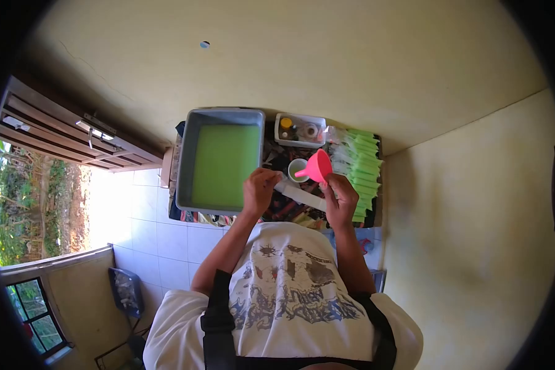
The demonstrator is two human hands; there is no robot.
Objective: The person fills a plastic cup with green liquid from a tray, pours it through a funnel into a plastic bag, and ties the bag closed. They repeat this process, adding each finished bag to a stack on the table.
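hands: 2 point(260, 190) | pink funnel: 1 point(317, 166), 12 o'clock of right hand | clear plastic sleeve: 1 point(302, 194) | grey tub of green liquid: 1 point(190, 154), 10 o'clock | small cup: 1 point(297, 168) | white tray: 1 point(300, 143), 12 o'clock | stack of green packets: 1 point(364, 166), 2 o'clock

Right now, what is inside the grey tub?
The grey tub holds a flat green liquid that fills it wall to wall. The liquid covers the bottom, so nothing below can be seen.

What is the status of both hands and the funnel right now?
Left hand grip shut on clear plastic sleeve. Right hand grip shut on pink plastic funnel. Small white cup just beyond.
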